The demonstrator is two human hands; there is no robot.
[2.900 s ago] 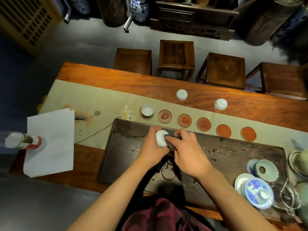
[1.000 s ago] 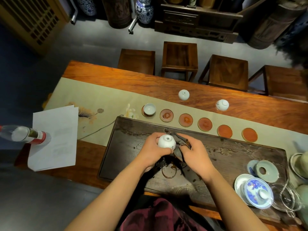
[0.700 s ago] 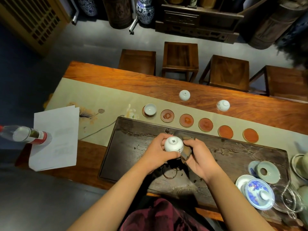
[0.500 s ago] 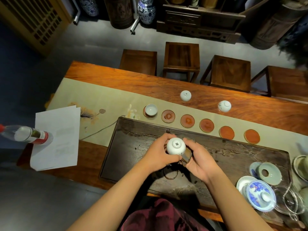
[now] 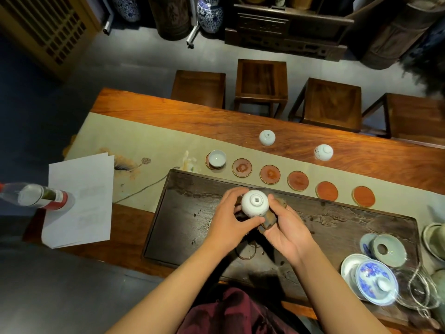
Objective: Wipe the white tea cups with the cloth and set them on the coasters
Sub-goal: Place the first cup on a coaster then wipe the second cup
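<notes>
Closest in, a fold of dark maroon fabric [image 5: 231, 314] at the person's lap, and both bare forearms reaching out over the dark carved wooden tea tray [image 5: 187, 227]. The left hand [image 5: 228, 222] is curled around a smooth, round white tea cup [image 5: 254, 204], held upside down so its ringed foot with a small square mark faces up; fingers wrap the far side, thumb presses the near side. The right hand [image 5: 286, 233] is cupped against the cup's right flank, fingers closed on a crumpled brownish cloth [image 5: 270, 219] that sits pressed under and beside the cup. All of this hangs above the tray's middle.

Off to the right on the tray, a blue-and-white lidded bowl [image 5: 375, 282] and a pale green ring-shaped dish [image 5: 388, 249]. To the left, white paper sheets [image 5: 79, 201] with a clear bottle [image 5: 36, 196] lying across them.

Beyond the tray, a beige runner [image 5: 149, 143] carries a row of round reddish coasters. The leftmost coaster [image 5: 209, 163] already bears an upright white cup [image 5: 217, 158]; five empty coasters [image 5: 297, 180] follow.

Farther still, on the glossy orange-brown table [image 5: 373, 160], two more inverted white cups: one [image 5: 267, 137] and another [image 5: 323, 152], well apart. Past them, square dark wooden stools [image 5: 261, 79].
</notes>
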